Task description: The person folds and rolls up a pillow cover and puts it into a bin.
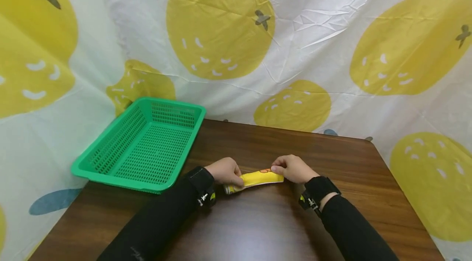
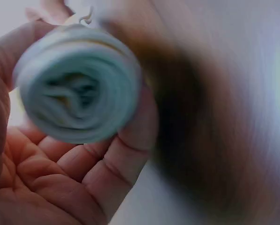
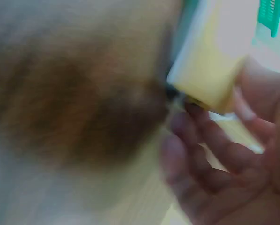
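Observation:
A rolled yellow cloth point(image 1: 259, 177) with an orange print lies crosswise between my two hands, low over the table. My left hand point(image 1: 225, 172) grips its left end, thumb on one side and fingers round the other. In the left wrist view the end of the cloth roll point(image 2: 81, 96) faces the camera and shows pale wound layers. My right hand point(image 1: 295, 169) pinches the other end between thumb and fingertips. The right wrist view shows that end of the yellow cloth point(image 3: 215, 61) blurred, with fingertips point(image 3: 175, 150) just below its edge.
A green plastic basket point(image 1: 199, 110) with slotted walls stands at the back left of the dark wooden table point(image 1: 254, 228). Behind and beside the table hangs a white curtain point(image 1: 309, 48) printed with yellow fruit. Black straps with small devices sit on both wrists.

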Available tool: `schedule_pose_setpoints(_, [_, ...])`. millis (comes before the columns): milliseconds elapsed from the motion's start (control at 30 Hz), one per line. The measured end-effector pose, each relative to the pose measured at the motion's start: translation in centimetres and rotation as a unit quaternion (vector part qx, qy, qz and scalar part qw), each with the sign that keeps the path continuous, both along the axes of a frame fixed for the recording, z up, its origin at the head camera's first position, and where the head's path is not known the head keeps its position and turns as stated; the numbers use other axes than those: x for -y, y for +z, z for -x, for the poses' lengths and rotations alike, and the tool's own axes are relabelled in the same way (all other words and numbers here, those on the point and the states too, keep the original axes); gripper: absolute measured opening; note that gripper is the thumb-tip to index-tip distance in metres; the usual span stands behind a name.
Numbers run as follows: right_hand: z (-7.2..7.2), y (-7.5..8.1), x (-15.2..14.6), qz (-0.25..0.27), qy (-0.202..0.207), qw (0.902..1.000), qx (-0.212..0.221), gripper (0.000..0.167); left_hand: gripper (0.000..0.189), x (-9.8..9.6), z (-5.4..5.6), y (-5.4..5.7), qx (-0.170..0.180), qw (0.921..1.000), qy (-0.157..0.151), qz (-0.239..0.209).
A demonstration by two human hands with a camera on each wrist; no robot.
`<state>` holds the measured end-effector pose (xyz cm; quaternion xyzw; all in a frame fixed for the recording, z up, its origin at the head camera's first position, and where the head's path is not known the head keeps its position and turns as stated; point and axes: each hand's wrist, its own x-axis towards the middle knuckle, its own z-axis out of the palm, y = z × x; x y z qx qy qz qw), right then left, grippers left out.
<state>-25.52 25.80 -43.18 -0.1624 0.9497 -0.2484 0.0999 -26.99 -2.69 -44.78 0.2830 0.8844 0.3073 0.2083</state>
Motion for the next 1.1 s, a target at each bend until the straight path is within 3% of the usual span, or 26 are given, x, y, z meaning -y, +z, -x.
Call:
schedule_pose_setpoints(67, [-0.7, 0.0, 0.2, 0.004, 0.03, 0.9961, -0.083, 0.021, 0.02, 0.4, -0.5, 0.1, 0.086, 0.9944, 0.039, -0.047])
schedule_pose_setpoints(133, [-1.5, 0.1, 0.5, -0.009, 0.065, 0.9815, -0.18, 0.027, 0.026, 0.7, -1.0, 0.4, 0.163, 0.9787, 0.074, -0.1])
schedule_pose_setpoints(200, [-2.2, 0.2, 0.8, -0.036, 0.102, 0.9567, -0.27, 0.042, 0.031, 1.0, -1.3, 0.5, 0.228, 0.9564, 0.099, -0.153])
schedule_pose_setpoints(300, [-2.9, 0.3, 1.2, -0.084, 0.144, 0.9116, -0.376, 0.066, 0.035, 1.2, -1.6, 1.0, 0.304, 0.9209, 0.11, -0.217])
schedule_pose_setpoints(433, [-3.4, 0.0, 1.9, -0.126, 0.166, 0.8484, -0.487, 0.069, 0.042, 1.4, -2.0, 1.8, 0.359, 0.8907, 0.101, -0.26])
schedule_pose_setpoints(500, [-3.6, -0.2, 2.4, -0.13, 0.161, 0.8283, -0.521, 0.06, 0.045, 1.4, -2.3, 2.3, 0.371, 0.8816, 0.098, -0.275])
schedule_pose_setpoints(533, [-3.7, -0.3, 2.6, -0.125, 0.156, 0.8254, -0.528, 0.055, 0.047, 1.5, -2.5, 2.6, 0.37, 0.8782, 0.097, -0.287])
schedule_pose_setpoints(567, [-3.8, -0.3, 3.0, -0.114, 0.151, 0.8293, -0.526, 0.049, 0.049, 1.5, -2.6, 2.8, 0.364, 0.8764, 0.098, -0.3])
schedule_pose_setpoints(600, [-4.0, -0.3, 3.3, -0.097, 0.146, 0.8406, -0.513, 0.043, 0.048, 1.6, -2.8, 3.1, 0.354, 0.8739, 0.103, -0.317])
schedule_pose_setpoints(633, [-4.3, -0.2, 3.7, -0.073, 0.139, 0.8591, -0.487, 0.035, 0.049, 1.6, -2.9, 3.3, 0.339, 0.8735, 0.107, -0.333])
schedule_pose_setpoints(667, [-4.6, -0.1, 4.0, -0.04, 0.134, 0.8835, -0.447, 0.026, 0.052, 1.5, -3.1, 3.5, 0.316, 0.8751, 0.109, -0.35])
schedule_pose_setpoints(733, [-5.1, 0.3, 4.8, 0.048, 0.124, 0.9324, -0.336, 0.014, 0.051, 1.3, -3.5, 4.0, 0.25, 0.8889, 0.111, -0.367])
schedule_pose_setpoints(767, [-5.4, 0.6, 5.2, 0.095, 0.117, 0.9503, -0.273, 0.01, 0.045, 1.2, -3.7, 4.2, 0.207, 0.9002, 0.114, -0.366])
schedule_pose_setpoints(800, [-5.6, 0.8, 5.5, 0.139, 0.108, 0.9617, -0.21, 0.01, 0.037, 1.0, -4.0, 4.3, 0.168, 0.9093, 0.121, -0.361])
schedule_pose_setpoints(867, [-5.8, 1.2, 6.1, 0.206, 0.094, 0.9689, -0.099, 0.015, 0.032, 0.6, -4.5, 4.7, 0.102, 0.9249, 0.138, -0.339])
schedule_pose_setpoints(933, [-6.0, 1.5, 6.3, 0.242, 0.087, 0.966, -0.026, 0.022, 0.033, 0.3, -5.0, 5.0, 0.057, 0.9335, 0.157, -0.317])
schedule_pose_setpoints(1000, [-6.1, 1.7, 6.4, 0.263, 0.084, 0.9607, 0.024, 0.026, 0.039, 0.1, -5.3, 5.4, 0.037, 0.937, 0.163, -0.307])
schedule_pose_setpoints(1100, [-6.6, 2.0, 6.4, 0.289, 0.09, 0.9506, 0.07, 0.029, 0.04, 0.3, -5.8, 6.3, 0.03, 0.9437, 0.141, -0.298])
